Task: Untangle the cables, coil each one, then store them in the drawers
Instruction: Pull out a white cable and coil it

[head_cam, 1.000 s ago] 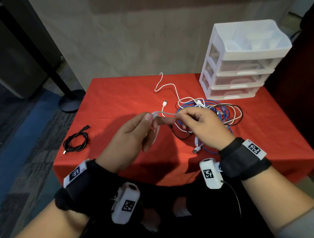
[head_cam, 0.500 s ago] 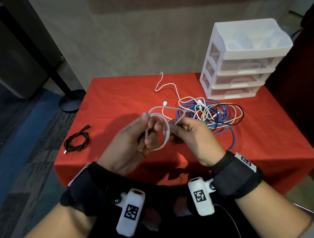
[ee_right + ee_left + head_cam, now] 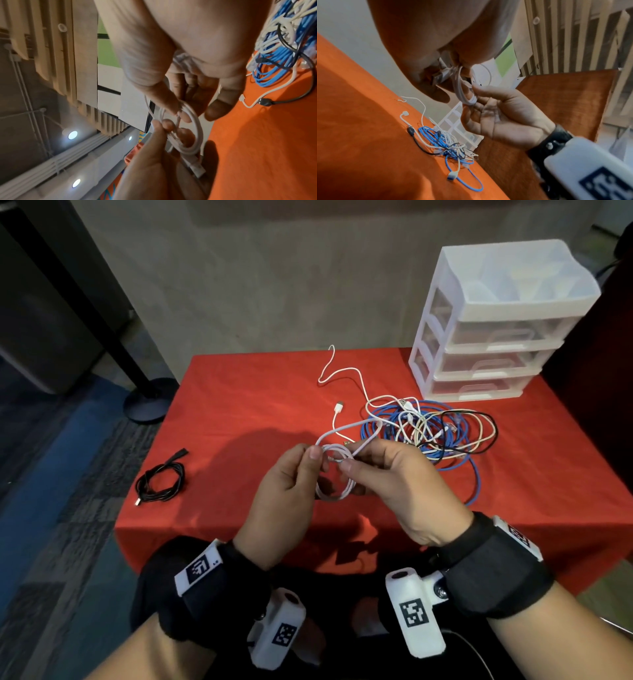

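red cloth (image 3: pixel 239 392) covers the table, with a closed drawer unit (image 3: pixel 493 337) at its far right corner and a pile of blue, white and black cables (image 3: pixel 428 429) just in front of it. a finished black coil (image 3: pixel 159 484) lies well apart at the near left.

both hands are raised together over the near middle of the table, clamped on one white cable (image 3: pixel 337 474). a second ago it was only a short stretch pulled between the two hands; half a second ago one loop hung from them. now the left hand (image 3: pixel 284 491) pinches the top of several stacked turns between thumb and fingers, and the right hand (image 3: pixel 397 484) pinches the same bundle while a fresh arc stands up over the knuckles. in the right wrist view the turns lie neatly side by side and a plug (image 3: pixel 195 166) sticks out below the left fingers.

so the coil is growing turn by turn, and this cable looks free of the pile. the arc looks like most of the slack that is left, though its far end is hidden behind the hands. judging by that, the coiling is nearly done; storing it is still ahead, and every drawer is shut. the pile itself remains knotted.
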A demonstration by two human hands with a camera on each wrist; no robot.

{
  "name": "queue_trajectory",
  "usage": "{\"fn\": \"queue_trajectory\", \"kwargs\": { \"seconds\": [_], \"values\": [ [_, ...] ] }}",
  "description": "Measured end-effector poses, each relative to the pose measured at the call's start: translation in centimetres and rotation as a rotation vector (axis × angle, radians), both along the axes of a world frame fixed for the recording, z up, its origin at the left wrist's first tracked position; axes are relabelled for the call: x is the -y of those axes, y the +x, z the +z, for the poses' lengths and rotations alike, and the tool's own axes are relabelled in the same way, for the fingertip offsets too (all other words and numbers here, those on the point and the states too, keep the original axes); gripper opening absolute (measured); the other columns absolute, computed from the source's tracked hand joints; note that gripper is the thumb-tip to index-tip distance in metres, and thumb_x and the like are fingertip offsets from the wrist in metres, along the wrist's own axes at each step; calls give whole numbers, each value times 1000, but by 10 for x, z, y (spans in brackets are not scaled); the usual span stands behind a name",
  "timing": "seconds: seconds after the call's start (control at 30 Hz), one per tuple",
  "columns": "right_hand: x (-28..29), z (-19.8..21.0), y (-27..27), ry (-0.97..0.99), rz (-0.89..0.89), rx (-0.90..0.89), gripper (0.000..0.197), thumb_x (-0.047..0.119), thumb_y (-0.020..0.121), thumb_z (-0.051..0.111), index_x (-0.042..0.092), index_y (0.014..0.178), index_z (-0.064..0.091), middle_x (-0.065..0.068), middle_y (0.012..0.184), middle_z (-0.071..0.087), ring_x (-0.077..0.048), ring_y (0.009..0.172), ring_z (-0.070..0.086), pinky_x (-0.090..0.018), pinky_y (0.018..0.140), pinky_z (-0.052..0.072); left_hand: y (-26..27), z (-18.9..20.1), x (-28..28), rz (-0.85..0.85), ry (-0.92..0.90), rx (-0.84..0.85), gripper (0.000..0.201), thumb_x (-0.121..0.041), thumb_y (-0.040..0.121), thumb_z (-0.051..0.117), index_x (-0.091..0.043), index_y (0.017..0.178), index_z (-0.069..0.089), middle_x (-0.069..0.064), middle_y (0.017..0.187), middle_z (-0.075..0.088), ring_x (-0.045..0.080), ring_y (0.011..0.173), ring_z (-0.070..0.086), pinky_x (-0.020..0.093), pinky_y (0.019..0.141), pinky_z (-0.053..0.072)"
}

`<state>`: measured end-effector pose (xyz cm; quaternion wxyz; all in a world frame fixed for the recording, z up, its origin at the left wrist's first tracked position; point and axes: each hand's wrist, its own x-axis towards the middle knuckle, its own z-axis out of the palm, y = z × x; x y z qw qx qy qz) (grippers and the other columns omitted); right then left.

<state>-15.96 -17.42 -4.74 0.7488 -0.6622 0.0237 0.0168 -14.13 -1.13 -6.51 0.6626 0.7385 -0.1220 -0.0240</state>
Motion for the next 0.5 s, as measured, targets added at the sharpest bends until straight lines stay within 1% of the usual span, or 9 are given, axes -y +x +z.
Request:
{"fn": "queue_trajectory", "kwargs": {
  "seconds": [0.07,0.1,0.17,0.23,0.3,0.33,0.4,0.43,0.5],
  "values": [
    [0,3,1,-41,13,-33,12,1,92,68,11,90,74,1,79,73,-6,68,62,-18,64,46,-2,1,1,0,-6,21,35,-40,105,44,-13,88,59,8,85,64,21,74,59,52,73,57],
    [0,5,1,-64,33,-58,11,4,93,68,12,88,73,-1,78,71,-8,67,59,-19,63,45,-2,1,1,-5,-28,10,34,-39,104,43,-13,89,59,6,85,64,21,73,59,47,69,58],
    [-1,7,1,-41,77,-118,8,6,94,66,9,91,72,-8,81,69,-15,73,61,-24,66,47,1,2,-1,-23,-62,-37,35,-39,104,42,-12,91,59,0,81,62,19,70,58,37,66,55],
    [-1,9,0,78,102,-178,7,5,93,65,6,89,71,-10,82,70,-22,77,64,-30,69,51,6,1,-4,-58,-18,-45,38,-44,106,43,-12,91,58,0,72,55,17,64,49,40,66,47],
    [-1,11,-1,195,124,-208,11,3,89,63,7,80,69,-8,79,67,-19,73,63,-31,67,53,7,2,-6,-98,25,-39,36,-45,104,43,-16,88,58,-6,69,52,12,62,43,42,66,42],
    [-1,12,-1,235,128,-216,17,2,90,60,8,76,69,-8,80,66,-19,73,62,-32,67,54,8,4,-5,-111,26,-38,35,-42,104,43,-16,87,58,-8,68,52,10,62,44,43,66,43],
    [0,11,-2,284,131,-231,29,4,93,55,13,70,70,-9,83,64,-20,75,61,-35,70,53,8,7,-4,-105,53,2,35,-36,106,44,-11,85,56,-6,69,53,11,64,48,50,66,49],
    [0,9,-3,301,131,-231,27,7,94,56,14,72,70,-8,84,63,-21,76,61,-36,71,53,9,9,-4,-87,88,43,35,-34,107,44,-10,84,55,-3,68,53,13,64,49,52,67,50],
    [2,6,-2,284,123,-222,10,18,92,62,14,84,67,-5,84,64,-22,81,62,-36,73,51,12,9,-6,-49,155,137,35,-33,107,44,-9,83,55,5,67,53,22,62,50,54,67,51]
  ]
}}
